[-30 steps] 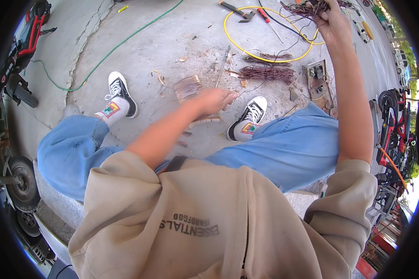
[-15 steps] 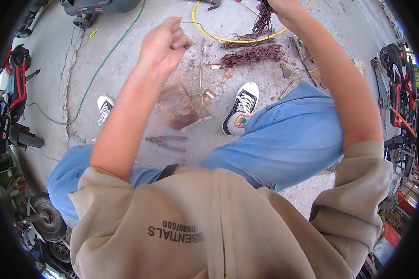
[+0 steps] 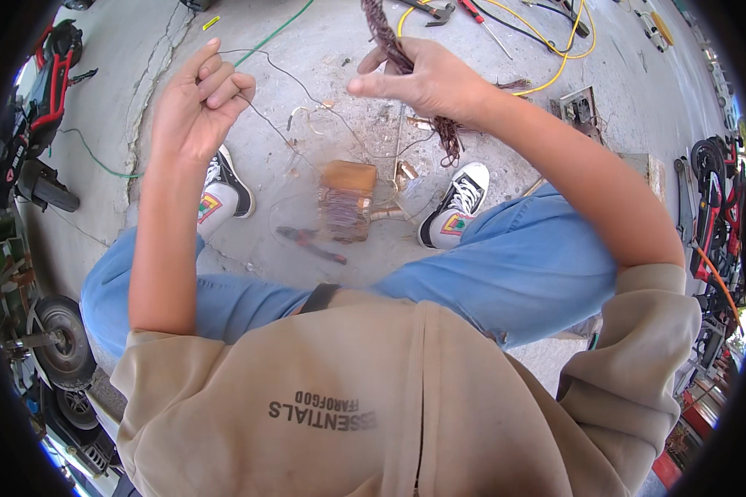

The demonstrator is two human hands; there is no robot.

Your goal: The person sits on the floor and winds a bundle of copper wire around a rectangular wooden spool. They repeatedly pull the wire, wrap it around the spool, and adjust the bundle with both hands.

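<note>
My left hand (image 3: 203, 103) is raised at the upper left, its fingers curled around a thin dark wire (image 3: 275, 132). The wire loops from there toward a block wound with reddish-brown wire (image 3: 346, 215), which sits on the floor between my shoes and has an orange-brown face on top. My right hand (image 3: 427, 79) grips a long bundle of dark reddish wire (image 3: 383, 33); one end rises above the hand and the other hangs below the palm. Pliers with red handles (image 3: 311, 243) lie on the concrete just left of the block.
A hammer (image 3: 433, 10) and a red-handled screwdriver (image 3: 485, 25) lie at the far side, near yellow cable (image 3: 559, 62). Green hose (image 3: 273, 35) crosses the upper left. Scraps lie around my right shoe (image 3: 460, 203). Wheeled machines (image 3: 62, 331) line both sides.
My right hand has come nearer and leftward with the wire bundle. The left hand has moved left, with the thin wire still in it. The wound block and pliers appear turned.
</note>
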